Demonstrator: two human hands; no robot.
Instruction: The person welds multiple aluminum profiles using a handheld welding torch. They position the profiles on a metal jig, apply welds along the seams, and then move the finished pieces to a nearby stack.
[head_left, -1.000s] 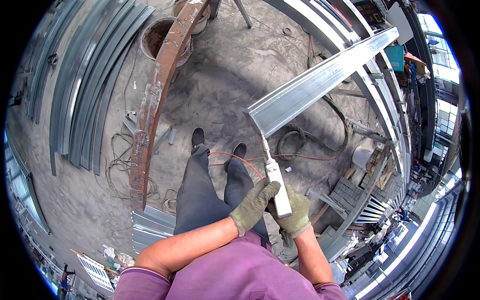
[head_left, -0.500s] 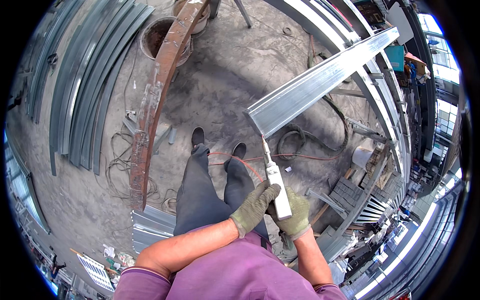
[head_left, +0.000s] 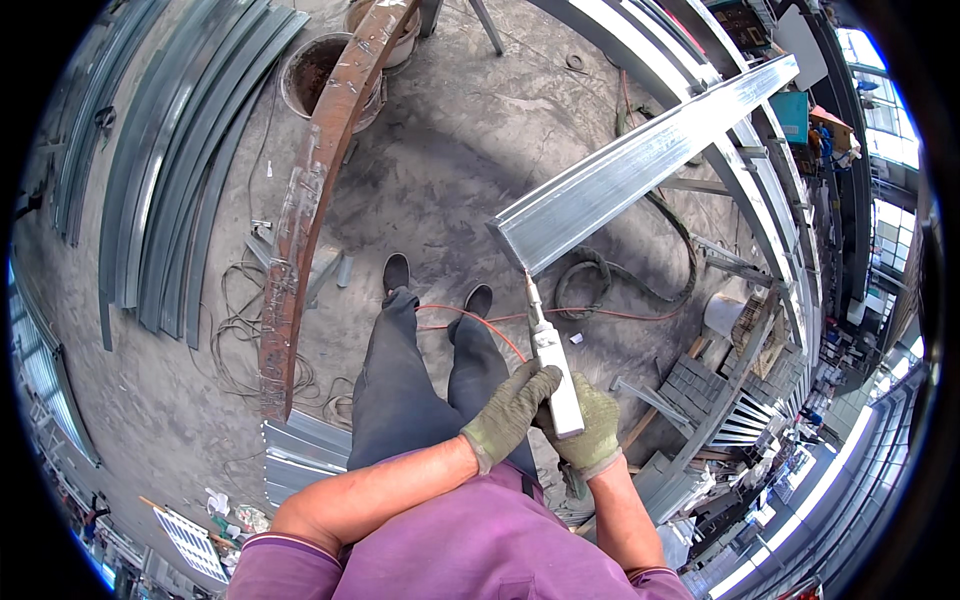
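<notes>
My left hand (head_left: 513, 412), in an olive-green work glove, is closed round the left side of a white, box-shaped hand tool (head_left: 557, 380) with a narrow metal tip. From the right, my right hand (head_left: 586, 425), gloved alike, grips the same tool, with some of its fingers hidden behind the body. The tip touches, or nearly touches, the near lower corner of a long galvanized steel channel (head_left: 640, 165). That channel slants up to the right, its far part lying across curved-looking steel rails (head_left: 745, 185).
A rusty steel beam (head_left: 325, 170) stands left of my legs, with a bucket (head_left: 312, 75) behind it. Long metal channels (head_left: 185, 150) lie stacked further left. A red hose (head_left: 480, 322) and a dark coiled cable (head_left: 600, 285) cross the floor. Grey blocks (head_left: 690, 385) are piled at right.
</notes>
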